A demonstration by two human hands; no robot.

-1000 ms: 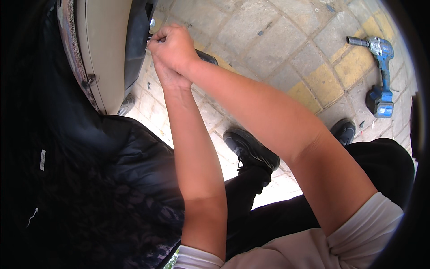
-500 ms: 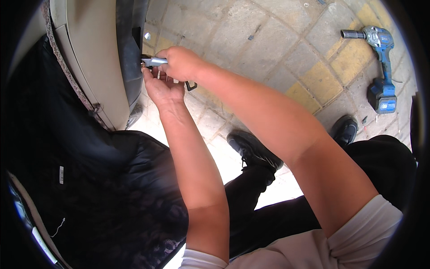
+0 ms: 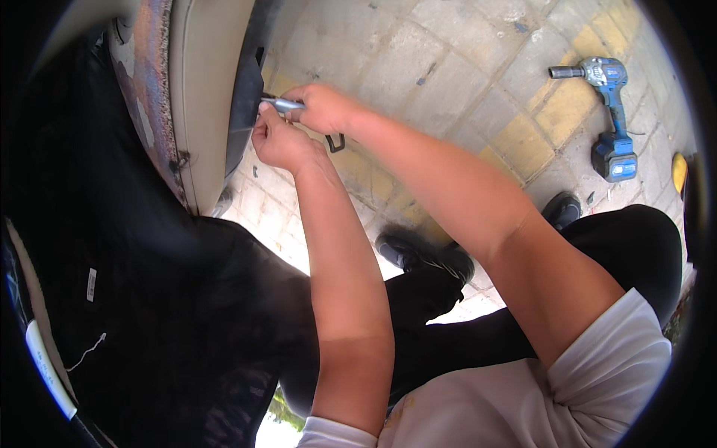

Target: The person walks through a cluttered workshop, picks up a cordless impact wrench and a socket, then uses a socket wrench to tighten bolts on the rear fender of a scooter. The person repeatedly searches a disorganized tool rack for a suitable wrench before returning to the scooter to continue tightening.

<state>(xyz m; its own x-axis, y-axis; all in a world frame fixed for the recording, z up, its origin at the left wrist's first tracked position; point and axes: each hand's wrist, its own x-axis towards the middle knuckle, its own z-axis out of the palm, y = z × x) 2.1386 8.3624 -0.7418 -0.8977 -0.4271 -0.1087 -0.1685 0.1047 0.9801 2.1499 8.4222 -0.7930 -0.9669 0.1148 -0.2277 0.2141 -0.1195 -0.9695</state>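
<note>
My right hand [image 3: 323, 110] is closed around a silver-grey metal hand tool [image 3: 284, 105], whose exact kind is hard to make out. The tool's far end meets the dark edge trim [image 3: 243, 104] below a beige panel [image 3: 208, 97]. Just under that end is my left hand [image 3: 282, 143], its thumb and fingers pinched together at the trim. Whatever lies between those fingertips is too small and covered to name. A black loop-shaped piece [image 3: 336, 142] shows below my right wrist; whether it belongs to the tool, I cannot tell.
On the paving [image 3: 418, 56] at the far right lies a blue cordless impact wrench [image 3: 614, 104] with a socket fitted. Black fabric [image 3: 149, 284] spreads over the left side. Two dark shoes [image 3: 394, 250] stand below my forearms. A yellow object [image 3: 679, 172] shows at the right rim.
The view has shifted, so the panel and both hands appear farther right and the impact wrench farther left. My left fingers have drawn together into a pinch. The tool stays in my right hand.
</note>
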